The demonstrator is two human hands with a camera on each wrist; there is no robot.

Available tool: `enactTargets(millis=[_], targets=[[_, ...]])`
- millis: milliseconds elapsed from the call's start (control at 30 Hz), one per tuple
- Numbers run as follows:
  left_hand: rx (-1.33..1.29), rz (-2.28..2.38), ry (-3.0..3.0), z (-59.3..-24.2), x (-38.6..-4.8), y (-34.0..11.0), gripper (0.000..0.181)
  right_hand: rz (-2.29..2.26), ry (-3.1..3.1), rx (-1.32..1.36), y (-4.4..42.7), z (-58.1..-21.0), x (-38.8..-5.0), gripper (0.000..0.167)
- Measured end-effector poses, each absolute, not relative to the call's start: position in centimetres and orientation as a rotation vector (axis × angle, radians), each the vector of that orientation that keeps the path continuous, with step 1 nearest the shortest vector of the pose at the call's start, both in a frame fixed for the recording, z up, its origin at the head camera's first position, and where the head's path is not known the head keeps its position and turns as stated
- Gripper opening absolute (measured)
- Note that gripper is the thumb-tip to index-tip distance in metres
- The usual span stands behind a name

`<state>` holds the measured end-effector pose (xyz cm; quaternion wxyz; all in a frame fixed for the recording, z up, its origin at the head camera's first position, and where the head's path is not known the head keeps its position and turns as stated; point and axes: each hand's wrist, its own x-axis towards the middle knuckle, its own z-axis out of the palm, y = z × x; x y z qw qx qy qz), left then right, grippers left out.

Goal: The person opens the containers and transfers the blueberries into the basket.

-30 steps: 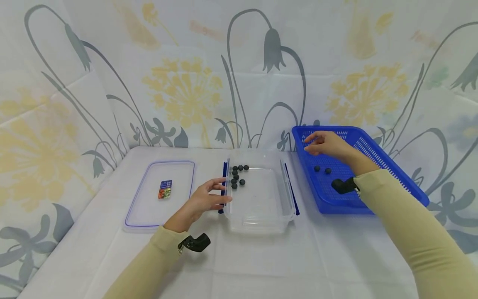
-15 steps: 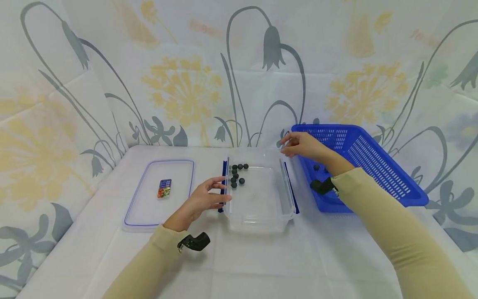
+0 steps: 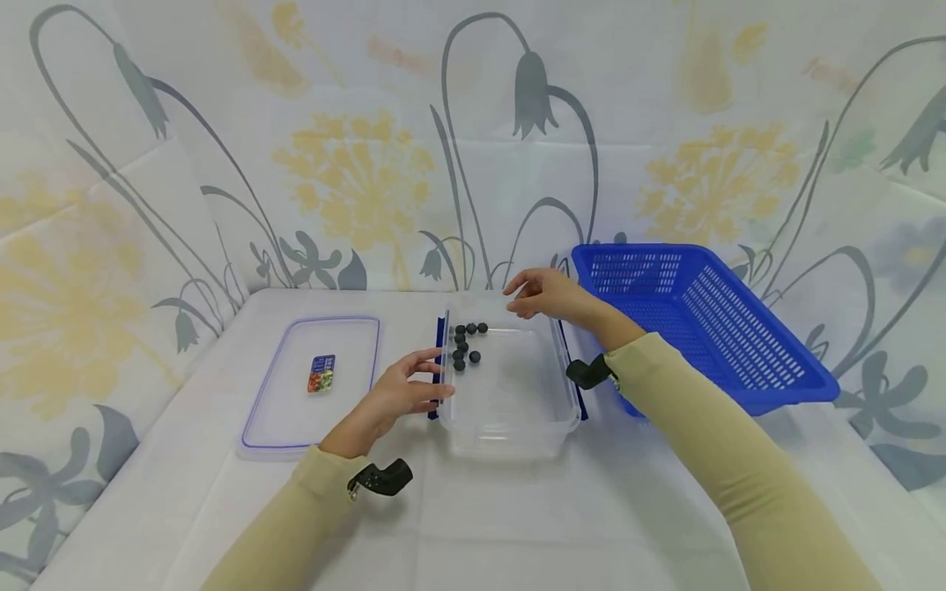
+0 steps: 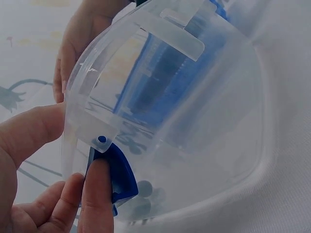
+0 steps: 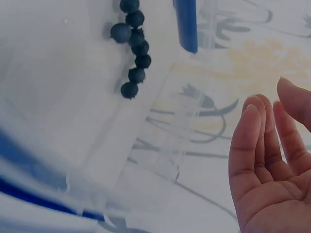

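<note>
The right hand [image 3: 550, 295], one second earlier above the blue basket [image 3: 739, 320], now hovers over the far end of the clear box [image 3: 510, 443], fingers loosely curved in a released grip. The left hand [image 3: 392, 398] remains unclenched against the box's left side, touching a blue clip [image 4: 124, 177]. Dark balls [image 3: 475, 357] lie inside along that side. A lid [image 3: 281, 410] lies toward the surface's [image 3: 554, 525] left edge.
</note>
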<state>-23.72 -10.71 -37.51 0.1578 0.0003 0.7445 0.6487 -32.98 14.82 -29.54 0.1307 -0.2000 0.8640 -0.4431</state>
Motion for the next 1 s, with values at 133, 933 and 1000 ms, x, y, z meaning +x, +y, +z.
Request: enactTargets(millis=[133, 933, 1000], targets=[[0.006, 1.861, 2.130, -37.5, -23.8, -10.4, 0.068, -1.311, 2.482, -0.575, 13.9, -30.0, -33.2, 0.029], [0.016, 1.847, 2.131, -37.6, -23.6, -10.7, 0.067, -1.259, 2.428, -0.506, 9.6, -35.5, -34.8, 0.030], [0.027, 1.851, 2.134, -37.6, -23.7, -10.8, 0.067, -1.215, 2.456, -0.497, 9.6, -35.6, -35.0, 0.028]])
